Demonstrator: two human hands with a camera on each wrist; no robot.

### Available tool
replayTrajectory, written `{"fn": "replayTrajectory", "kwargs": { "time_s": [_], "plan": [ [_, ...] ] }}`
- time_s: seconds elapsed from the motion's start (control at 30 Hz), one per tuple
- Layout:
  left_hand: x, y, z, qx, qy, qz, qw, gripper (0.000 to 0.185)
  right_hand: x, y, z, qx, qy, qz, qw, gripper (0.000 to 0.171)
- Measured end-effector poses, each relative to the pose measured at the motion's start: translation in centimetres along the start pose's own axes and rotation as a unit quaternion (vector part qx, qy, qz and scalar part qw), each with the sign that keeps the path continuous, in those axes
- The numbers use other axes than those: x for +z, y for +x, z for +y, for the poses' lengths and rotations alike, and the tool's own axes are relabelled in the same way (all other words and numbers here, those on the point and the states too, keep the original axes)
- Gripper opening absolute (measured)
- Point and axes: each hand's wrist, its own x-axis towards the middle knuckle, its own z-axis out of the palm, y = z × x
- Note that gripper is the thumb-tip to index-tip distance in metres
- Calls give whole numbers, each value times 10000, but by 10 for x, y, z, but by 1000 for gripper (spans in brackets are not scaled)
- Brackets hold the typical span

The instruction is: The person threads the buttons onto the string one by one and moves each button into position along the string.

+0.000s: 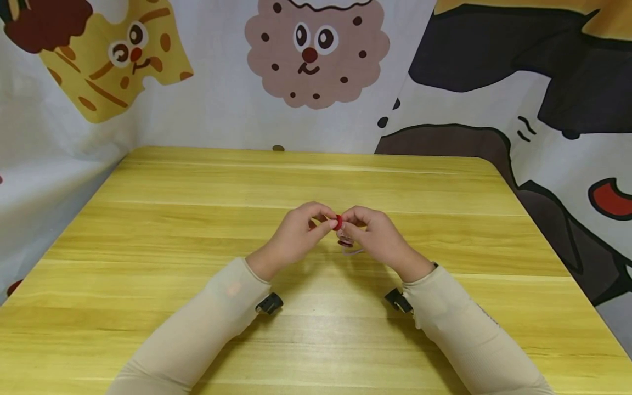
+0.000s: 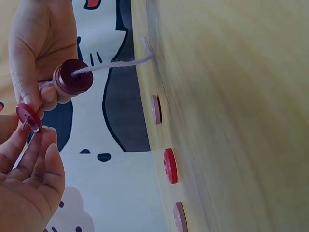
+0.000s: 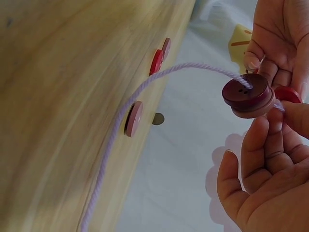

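Near the middle of the table, both hands meet at a red button (image 1: 338,223). My left hand (image 1: 294,233) pinches the red button (image 2: 29,117) between thumb and fingertips; a thin tip shows at its face in the left wrist view. My right hand (image 1: 380,237) pinches a lilac cord (image 3: 195,65) close beside that button. Threaded on the cord below the right fingers, a dark maroon button (image 3: 246,91) lies against a pinkish button (image 3: 253,107). The cord's free length trails down to the table. Fingers partly cover the red button's holes.
On the wooden table (image 1: 316,340) lie several loose buttons, among them a red button (image 2: 170,166), a pink button (image 2: 155,109) and another pink button (image 2: 180,216). A cartoon-printed cloth (image 1: 212,109) hangs behind the table's far edge.
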Motion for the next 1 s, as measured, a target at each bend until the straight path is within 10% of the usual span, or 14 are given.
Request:
{"fn": "replayTrajectory", "kwargs": {
  "time_s": [1.0],
  "plan": [
    [-1, 0, -1, 23, 45, 12, 10000, 8, 2, 0, 2, 65, 453, -186, 9988, 11]
  ]
}}
